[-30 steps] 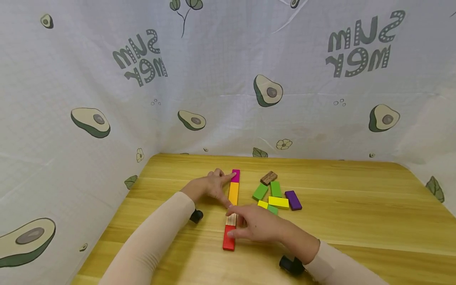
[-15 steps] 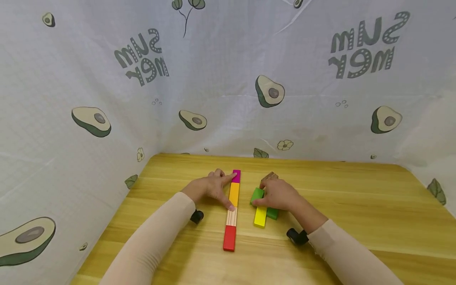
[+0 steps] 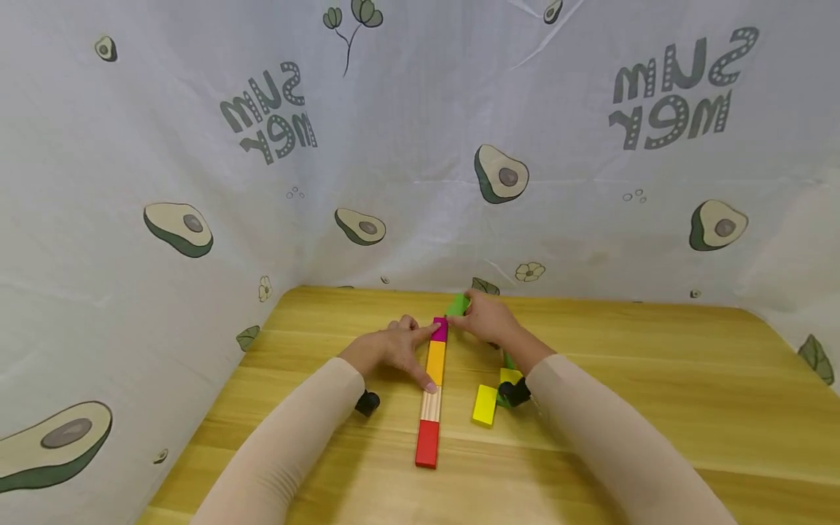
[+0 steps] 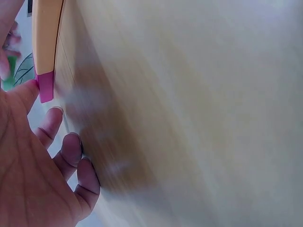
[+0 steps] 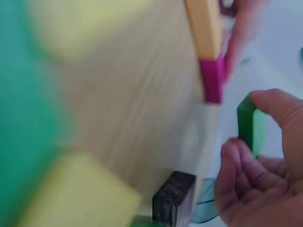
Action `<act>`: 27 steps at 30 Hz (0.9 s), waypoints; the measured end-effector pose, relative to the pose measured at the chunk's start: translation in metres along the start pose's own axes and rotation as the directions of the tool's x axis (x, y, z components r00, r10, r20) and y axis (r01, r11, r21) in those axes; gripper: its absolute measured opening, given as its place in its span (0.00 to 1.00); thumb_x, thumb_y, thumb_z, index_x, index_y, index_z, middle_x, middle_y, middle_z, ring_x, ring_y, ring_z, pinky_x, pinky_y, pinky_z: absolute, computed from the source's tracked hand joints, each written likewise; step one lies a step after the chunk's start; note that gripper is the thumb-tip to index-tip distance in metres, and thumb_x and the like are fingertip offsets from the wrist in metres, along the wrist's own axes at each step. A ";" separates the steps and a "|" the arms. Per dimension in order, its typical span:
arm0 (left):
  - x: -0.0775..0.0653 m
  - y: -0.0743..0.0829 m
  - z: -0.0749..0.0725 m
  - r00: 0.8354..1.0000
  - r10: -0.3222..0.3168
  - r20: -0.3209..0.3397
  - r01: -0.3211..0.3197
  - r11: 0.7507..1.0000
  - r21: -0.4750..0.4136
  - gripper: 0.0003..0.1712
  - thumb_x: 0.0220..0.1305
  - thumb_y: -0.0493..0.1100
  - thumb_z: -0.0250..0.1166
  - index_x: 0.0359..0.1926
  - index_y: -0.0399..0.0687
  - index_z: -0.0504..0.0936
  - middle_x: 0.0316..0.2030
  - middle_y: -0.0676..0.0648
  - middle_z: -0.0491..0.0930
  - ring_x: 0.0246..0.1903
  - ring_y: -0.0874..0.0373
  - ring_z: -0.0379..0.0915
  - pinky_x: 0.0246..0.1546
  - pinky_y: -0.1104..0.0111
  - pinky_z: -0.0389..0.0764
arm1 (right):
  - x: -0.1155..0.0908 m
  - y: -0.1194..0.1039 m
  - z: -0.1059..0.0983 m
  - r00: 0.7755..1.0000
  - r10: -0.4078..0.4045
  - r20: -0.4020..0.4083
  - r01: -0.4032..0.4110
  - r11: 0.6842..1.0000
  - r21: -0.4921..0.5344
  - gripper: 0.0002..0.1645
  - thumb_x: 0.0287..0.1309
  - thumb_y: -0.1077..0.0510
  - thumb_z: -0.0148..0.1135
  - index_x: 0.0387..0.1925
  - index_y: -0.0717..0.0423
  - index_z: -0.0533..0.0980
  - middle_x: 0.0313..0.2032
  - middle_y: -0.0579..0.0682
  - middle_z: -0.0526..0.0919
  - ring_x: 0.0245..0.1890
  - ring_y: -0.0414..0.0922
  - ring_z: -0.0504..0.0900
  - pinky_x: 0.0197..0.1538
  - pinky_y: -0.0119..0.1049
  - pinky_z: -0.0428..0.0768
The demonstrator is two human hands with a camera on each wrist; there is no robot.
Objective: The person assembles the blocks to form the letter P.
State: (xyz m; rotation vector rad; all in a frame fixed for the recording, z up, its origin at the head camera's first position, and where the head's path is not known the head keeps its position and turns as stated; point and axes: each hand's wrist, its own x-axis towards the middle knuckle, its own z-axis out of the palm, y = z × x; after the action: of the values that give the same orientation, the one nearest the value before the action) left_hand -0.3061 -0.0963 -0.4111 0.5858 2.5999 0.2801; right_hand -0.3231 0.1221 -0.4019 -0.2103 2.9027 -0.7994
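A straight row of blocks lies on the table: a red block, a plain wood block, an orange block and a magenta block at the far end. My left hand rests along its left side, forefinger extended onto the magenta block, thumb near the joint of orange and wood. Just beyond the magenta end, my right hand pinches a green block between thumb and fingers. In the right wrist view this green block appears raised off the table, apart from the magenta block.
Right of the row lie a yellow block and another yellow block, with green ones partly hidden under my right forearm. A dark brown block shows in the right wrist view. A printed curtain stands behind the wooden table.
My right hand left the row, went to the loose pile, took a green block and carried it to the far end. One yellow block shifted nearer. My left hand stayed put.
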 end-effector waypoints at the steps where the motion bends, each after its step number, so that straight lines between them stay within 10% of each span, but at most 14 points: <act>1: 0.000 0.000 0.000 1.000 -0.002 -0.002 0.002 1.000 0.000 0.73 0.35 0.79 0.77 0.80 0.80 0.47 0.65 0.48 0.58 0.61 0.53 0.58 0.61 0.54 0.73 | 0.009 0.001 0.002 1.000 0.008 -0.003 -0.008 1.000 0.028 0.47 0.63 0.41 0.69 0.72 0.65 0.63 0.49 0.60 0.83 0.40 0.50 0.80 0.46 0.42 0.81; 8: 0.001 0.000 0.001 1.000 0.002 -0.003 -0.002 1.000 0.005 0.73 0.36 0.79 0.77 0.80 0.80 0.46 0.64 0.48 0.58 0.61 0.53 0.58 0.60 0.56 0.73 | 0.039 0.005 0.015 0.995 0.073 0.064 -0.082 0.986 0.146 0.35 0.70 0.48 0.58 0.69 0.64 0.68 0.69 0.64 0.71 0.70 0.61 0.69 0.74 0.54 0.65; 18: 0.001 -0.002 0.003 1.000 0.009 0.003 -0.009 1.000 0.020 0.73 0.36 0.80 0.76 0.81 0.79 0.46 0.65 0.48 0.59 0.62 0.53 0.58 0.61 0.55 0.72 | 0.033 -0.013 0.027 0.978 0.209 -0.003 -0.206 0.965 0.160 0.37 0.65 0.33 0.60 0.56 0.61 0.72 0.56 0.60 0.80 0.52 0.57 0.77 0.61 0.51 0.75; 27: 0.000 -0.002 0.002 1.000 0.008 -0.007 -0.008 1.000 0.021 0.73 0.35 0.80 0.76 0.80 0.80 0.46 0.66 0.48 0.59 0.62 0.53 0.58 0.61 0.55 0.72 | 0.042 -0.001 0.021 0.988 0.152 0.026 -0.154 0.979 0.135 0.30 0.74 0.44 0.52 0.67 0.58 0.71 0.68 0.61 0.74 0.67 0.60 0.72 0.73 0.56 0.66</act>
State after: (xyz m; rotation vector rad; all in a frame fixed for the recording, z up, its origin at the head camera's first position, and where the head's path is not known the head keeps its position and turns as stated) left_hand -0.3065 -0.0976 -0.4131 0.6036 2.6110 0.2580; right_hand -0.3610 0.1042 -0.4225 0.0203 2.7937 -0.9590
